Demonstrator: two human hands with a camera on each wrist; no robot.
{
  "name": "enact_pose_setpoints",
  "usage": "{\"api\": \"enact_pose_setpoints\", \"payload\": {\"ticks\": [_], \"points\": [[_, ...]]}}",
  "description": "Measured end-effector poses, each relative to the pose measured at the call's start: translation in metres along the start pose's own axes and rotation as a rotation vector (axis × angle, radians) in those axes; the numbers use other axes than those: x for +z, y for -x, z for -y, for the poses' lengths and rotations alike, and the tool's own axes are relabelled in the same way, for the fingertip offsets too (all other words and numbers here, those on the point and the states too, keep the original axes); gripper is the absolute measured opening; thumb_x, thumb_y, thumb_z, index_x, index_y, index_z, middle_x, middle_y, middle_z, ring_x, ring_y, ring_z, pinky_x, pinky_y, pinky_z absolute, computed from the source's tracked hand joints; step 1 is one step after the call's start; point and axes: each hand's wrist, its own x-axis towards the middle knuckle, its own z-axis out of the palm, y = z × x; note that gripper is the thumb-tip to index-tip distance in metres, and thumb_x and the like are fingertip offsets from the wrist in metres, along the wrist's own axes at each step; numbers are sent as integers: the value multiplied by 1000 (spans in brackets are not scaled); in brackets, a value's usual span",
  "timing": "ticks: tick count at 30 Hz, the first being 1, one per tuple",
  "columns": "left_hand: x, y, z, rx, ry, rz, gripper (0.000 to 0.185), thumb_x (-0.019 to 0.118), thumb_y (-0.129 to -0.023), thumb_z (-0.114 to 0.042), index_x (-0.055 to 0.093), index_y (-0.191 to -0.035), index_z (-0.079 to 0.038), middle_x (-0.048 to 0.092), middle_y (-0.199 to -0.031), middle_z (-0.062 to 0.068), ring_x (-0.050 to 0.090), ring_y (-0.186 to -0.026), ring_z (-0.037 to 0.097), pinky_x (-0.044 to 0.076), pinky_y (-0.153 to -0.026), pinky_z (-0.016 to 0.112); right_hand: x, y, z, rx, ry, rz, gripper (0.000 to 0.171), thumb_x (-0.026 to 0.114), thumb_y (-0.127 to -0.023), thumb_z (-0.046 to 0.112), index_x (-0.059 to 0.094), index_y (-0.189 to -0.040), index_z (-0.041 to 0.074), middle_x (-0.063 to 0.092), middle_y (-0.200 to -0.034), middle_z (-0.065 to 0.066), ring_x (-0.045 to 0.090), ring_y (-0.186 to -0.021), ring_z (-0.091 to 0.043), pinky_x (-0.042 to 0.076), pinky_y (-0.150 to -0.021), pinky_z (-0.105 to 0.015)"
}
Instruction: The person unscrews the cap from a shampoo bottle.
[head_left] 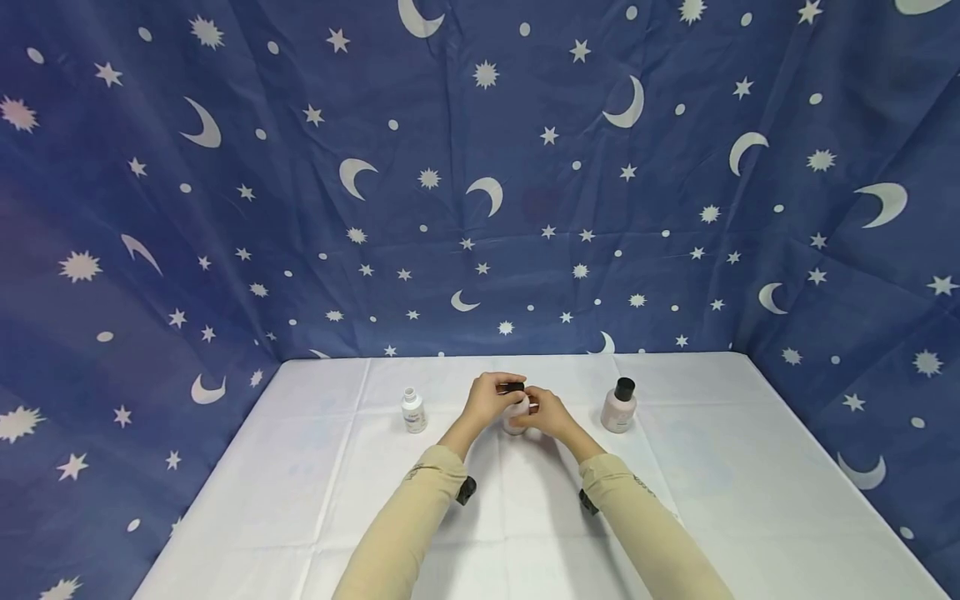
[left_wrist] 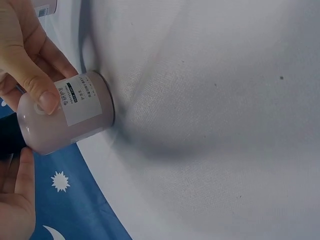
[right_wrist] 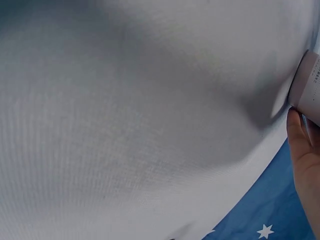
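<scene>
A pale pink bottle [head_left: 515, 414] with a black cap [head_left: 512, 387] stands on the table between both hands. My left hand [head_left: 483, 400] holds the cap from the left with its fingers. My right hand [head_left: 550, 412] grips the bottle's body from the right. In the left wrist view, the bottle's white printed label [left_wrist: 82, 99] shows beside the right thumb, and the cap is partly hidden by the left fingers [left_wrist: 24, 172]. Only the bottle's lower part [right_wrist: 307, 85] and part of the right hand [right_wrist: 305, 165] enter the right wrist view.
A small white bottle [head_left: 413, 412] with an uncapped neck stands to the left. On the right is another pale pink bottle [head_left: 618, 410] with a black cap. A white cloth covers the table [head_left: 300, 467], and a blue curtain [head_left: 420, 250] with moons and stars hangs behind and at both sides.
</scene>
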Motion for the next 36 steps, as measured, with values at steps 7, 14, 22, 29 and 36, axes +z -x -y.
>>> {"api": "enact_pose_setpoints", "payload": {"ticks": [7,14,22,29,36], "points": [[-1,2,0,-6,-5,2,25,66,-86,-4,67,-110,3,69,-108,19,67,-99,30,57,-83,30,-1,1,3,29,-45,-8,43,78,-75,6,59,-112,-7,64,-111,-24,65,-99,-35,56,-82,-36],[-4,0,-2,-12,20,5,26,66,-86,-4,67,-111,4,68,-110,20,67,-100,31,57,-84,29,-3,3,7,8,-63,-15,44,78,-76,7,59,-113,-9,64,-111,-24,65,-98,-34,56,-82,-34],[-8,1,-7,3,-20,34,25,64,-88,-6,67,-112,2,68,-111,18,68,-98,30,56,-84,29,-6,9,10,39,-91,16,48,75,-80,11,55,-118,-11,63,-112,-25,63,-102,-31,55,-85,-35],[-17,5,-15,21,-56,88,26,66,-88,-10,68,-112,-2,68,-112,16,68,-97,29,57,-81,27,-13,17,20,6,-109,70,44,72,-83,10,54,-116,-12,62,-112,-26,62,-104,-33,55,-86,-38],[-22,11,-26,33,-59,120,27,68,-86,-12,69,-112,-3,69,-111,15,68,-95,29,58,-75,25,-18,30,26,7,-135,88,49,72,-84,14,53,-121,-11,62,-116,-26,62,-106,-33,54,-89,-40]]}}
